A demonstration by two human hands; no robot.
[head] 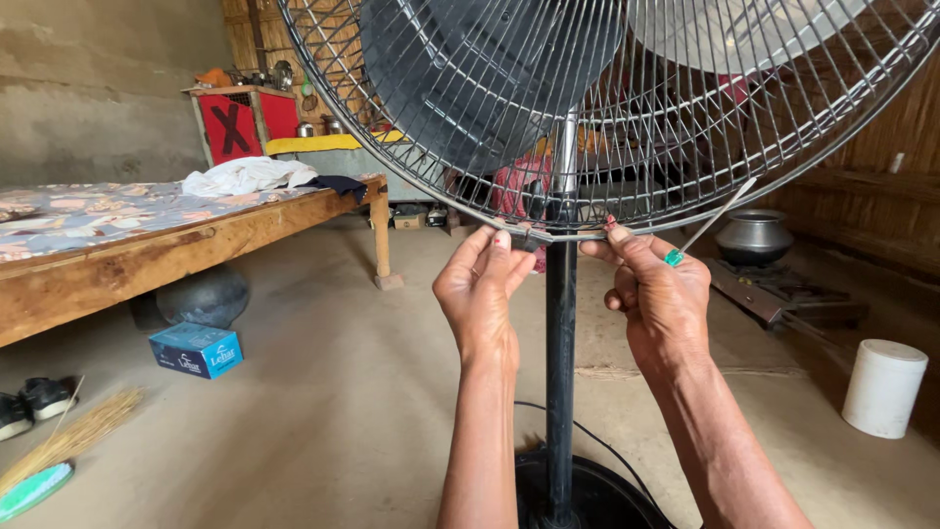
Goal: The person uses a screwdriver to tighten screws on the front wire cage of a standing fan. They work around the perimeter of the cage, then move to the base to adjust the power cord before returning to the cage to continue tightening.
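A tall pedestal fan stands in front of me, its wire guard (685, 147) filling the top of the head view over dark blades (480, 69). A black pole (560, 372) runs down to a round base (587, 495). My left hand (480, 289) pinches the bottom rim of the guard at a small clip. My right hand (656, 294) also touches the rim, just right of the pole, and holds a thin screwdriver (705, 227) with a green handle end, its shaft pointing up to the right.
A wooden bed (147, 260) with a patterned mattress stands at left, a blue box (196, 350) and a dark pot (204, 296) under it. Shoes (34, 402) and a broom (69, 441) lie at far left. A white bucket (883, 387) and a metal pot (754, 238) sit at right.
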